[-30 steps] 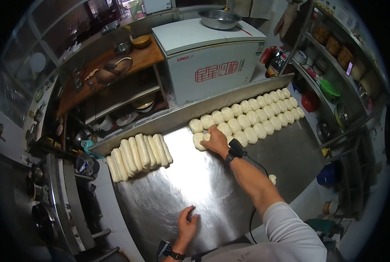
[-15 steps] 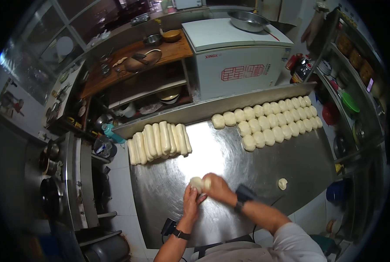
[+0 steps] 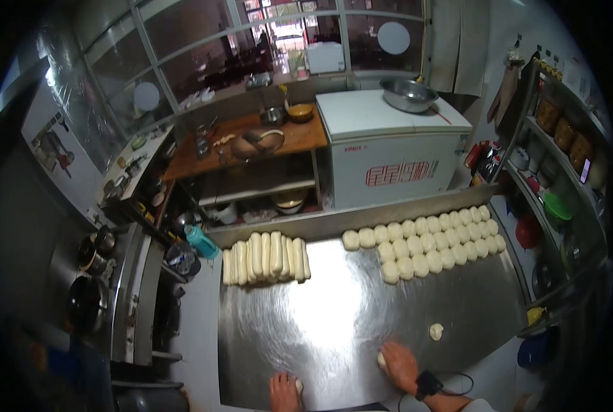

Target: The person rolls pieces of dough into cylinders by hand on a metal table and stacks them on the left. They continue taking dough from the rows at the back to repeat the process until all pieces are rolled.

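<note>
My left hand (image 3: 283, 393) is at the front edge of the steel table (image 3: 265, 329), curled over a small piece of dough (image 3: 299, 386) that shows at its right side. Farther right, my right hand (image 3: 400, 366) cups another dough piece (image 3: 381, 359), mostly covered by the fingers. A small loose lump of dough (image 3: 436, 332) lies beyond my right hand. Rows of round dough balls (image 3: 426, 243) fill the back right of the table. Long dough rolls (image 3: 265, 256) are stacked at the back left.
A raised metal edge (image 3: 320, 225) runs along the table's back. Behind it stand a white chest freezer (image 3: 389, 161) with a steel basin (image 3: 409, 96) and a wooden counter (image 3: 251, 152). Shelves (image 3: 526, 130) flank the right side, a stove (image 3: 124, 295) the left.
My hands were together over the table's middle with dough between them. Now they are apart, each on its own piece near the front edge. The view has tilted up.
</note>
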Available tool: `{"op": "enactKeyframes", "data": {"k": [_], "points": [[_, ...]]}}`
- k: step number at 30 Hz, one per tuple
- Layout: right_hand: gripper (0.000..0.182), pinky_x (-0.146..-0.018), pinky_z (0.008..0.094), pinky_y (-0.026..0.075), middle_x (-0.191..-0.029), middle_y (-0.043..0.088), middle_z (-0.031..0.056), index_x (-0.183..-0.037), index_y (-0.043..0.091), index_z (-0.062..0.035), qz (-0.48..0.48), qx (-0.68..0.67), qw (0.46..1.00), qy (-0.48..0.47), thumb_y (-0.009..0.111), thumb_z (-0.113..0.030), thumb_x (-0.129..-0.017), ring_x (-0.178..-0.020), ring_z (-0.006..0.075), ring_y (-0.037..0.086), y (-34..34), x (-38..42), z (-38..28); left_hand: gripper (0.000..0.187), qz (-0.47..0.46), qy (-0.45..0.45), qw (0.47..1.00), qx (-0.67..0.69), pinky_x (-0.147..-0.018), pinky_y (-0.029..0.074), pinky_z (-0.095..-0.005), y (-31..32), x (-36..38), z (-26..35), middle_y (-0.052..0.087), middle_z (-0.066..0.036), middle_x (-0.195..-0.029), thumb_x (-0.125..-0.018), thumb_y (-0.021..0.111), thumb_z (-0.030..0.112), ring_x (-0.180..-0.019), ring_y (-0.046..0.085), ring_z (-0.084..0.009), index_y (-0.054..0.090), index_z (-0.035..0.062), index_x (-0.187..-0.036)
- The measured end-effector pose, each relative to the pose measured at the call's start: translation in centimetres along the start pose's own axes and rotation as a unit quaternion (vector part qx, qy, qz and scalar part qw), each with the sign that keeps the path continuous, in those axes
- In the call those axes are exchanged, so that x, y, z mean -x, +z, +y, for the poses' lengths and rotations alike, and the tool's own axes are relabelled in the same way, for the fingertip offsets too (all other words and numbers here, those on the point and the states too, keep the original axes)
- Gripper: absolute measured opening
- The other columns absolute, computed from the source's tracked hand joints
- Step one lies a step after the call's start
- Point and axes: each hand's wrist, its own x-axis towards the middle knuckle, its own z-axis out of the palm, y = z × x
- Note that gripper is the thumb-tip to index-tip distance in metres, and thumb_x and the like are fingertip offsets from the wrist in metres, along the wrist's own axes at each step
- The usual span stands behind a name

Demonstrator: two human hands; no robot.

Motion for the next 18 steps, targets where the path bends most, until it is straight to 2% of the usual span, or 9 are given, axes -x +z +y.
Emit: {"op": "enactKeyframes", "data": {"k": [2,4,6,8,11,12,14,16,18], "points": [[0.066,-0.114,0.0503,0.038,-0.138,0.057,0.0275,-0.134,0.056,0.0075,-0.018,0.083,0.995,-0.043,0.076,-0.032,-0.085,-0.132,0.0419,0.051,0.7,-0.3,0.8,0.088,-0.074,-0.089,0.993,-0.029,-0.119,0.016,-0.0709,-0.1,0.3,1.3,0.036,-0.033,-0.157,-0.086,0.066,0.049,-0.145,0.026,-0.0589,0.042,-0.0084,-0.148],[0.081,-0.122,0.0536,0.025,-0.154,0.042,0.0295,-0.146,0.042,0.0116,-0.029,0.113,0.993,-0.03,0.064,-0.045,-0.093,-0.146,0.0432,0.036,1.8,-3.4,1.0,0.084,-0.049,-0.092,0.993,-0.056,-0.119,0.019,-0.0675,-0.2,-6.2,-0.1,0.038,-0.037,-0.153,-0.092,0.061,0.05,-0.143,0.032,-0.0561,0.043,-0.0104,-0.146],[0.084,-0.124,0.0538,0.022,-0.156,0.039,0.0296,-0.149,0.039,0.0107,0.0,0.117,0.993,-0.009,0.059,-0.05,-0.094,-0.15,0.0421,0.031,1.8,-10.0,1.7,0.081,-0.03,-0.103,0.991,-0.08,-0.119,0.022,-0.0641,0.3,-11.4,-1.6,0.041,-0.04,-0.149,-0.097,0.057,0.052,-0.142,0.037,-0.0532,0.044,-0.0124,-0.145],[0.087,-0.125,0.054,0.019,-0.159,0.036,0.0298,-0.151,0.036,0.0099,0.03,0.119,0.992,0.015,0.054,-0.055,-0.096,-0.153,0.0411,0.026,1.8,-10.7,1.8,0.096,0.012,-0.09,0.993,-0.074,-0.124,0.011,-0.0622,1.6,-14.0,-3.8,0.033,-0.038,-0.156,-0.091,0.06,0.06,-0.149,0.025,-0.0514,0.037,-0.0128,-0.15],[0.085,-0.124,0.0551,0.019,-0.158,0.037,0.0309,-0.15,0.037,0.0107,-0.066,0.076,0.995,-0.029,0.057,-0.051,-0.095,-0.151,0.0416,0.03,1.6,-3.4,1.0,0.103,-0.112,-0.059,0.992,-0.008,-0.124,0.009,-0.0609,-0.7,-6.6,-0.8,0.029,-0.04,-0.157,-0.09,0.055,0.071,-0.151,0.021,-0.0533,0.038,-0.0113,-0.151],[0.086,-0.125,0.0548,0.019,-0.157,0.036,0.0317,-0.15,0.036,0.0123,-0.086,0.059,0.993,-0.051,0.056,-0.05,-0.095,-0.15,0.0412,0.031,1.8,0.6,1.0,0.096,-0.09,-0.07,0.993,0.007,-0.122,0.013,-0.0654,-0.4,-2.0,0.5,0.032,-0.038,-0.156,-0.087,0.062,0.058,-0.148,0.022,-0.0557,0.039,-0.0127,-0.148],[0.07,-0.124,0.0625,0.015,-0.161,0.039,0.0194,-0.153,0.044,-0.0043,-0.112,0.114,0.986,-0.044,0.055,-0.043,-0.096,-0.152,0.0418,0.026,5.3,8.5,1.8,0.09,-0.07,-0.083,0.994,0.019,-0.119,0.016,-0.0698,-1.1,3.1,2.5,0.035,-0.036,-0.155,-0.084,0.068,0.046,-0.146,0.023,-0.0581,0.04,-0.0141,-0.146],[0.076,-0.124,0.0591,0.017,-0.159,0.038,0.0258,-0.151,0.041,0.004,-0.129,0.109,0.984,-0.048,0.055,-0.046,-0.096,-0.15,0.0417,0.03,2.8,4.5,1.6,0.094,-0.145,-0.093,0.985,-0.006,-0.12,0.016,-0.069,-1.8,3.6,3.4,0.033,-0.035,-0.157,-0.082,0.07,0.047,-0.148,0.02,-0.0576,0.039,-0.0143,-0.147],[0.081,-0.124,0.0562,0.019,-0.157,0.037,0.0317,-0.149,0.038,0.0115,-0.096,0.137,0.985,-0.044,0.055,-0.047,-0.096,-0.149,0.0413,0.032,2.2,-0.6,1.5,0.104,-0.239,-0.106,0.963,-0.059,-0.125,0.007,-0.0598,0.7,-2.8,-1.1,0.027,-0.039,-0.159,-0.09,0.055,0.069,-0.154,0.019,-0.0485,0.034,-0.01,-0.154]]}}
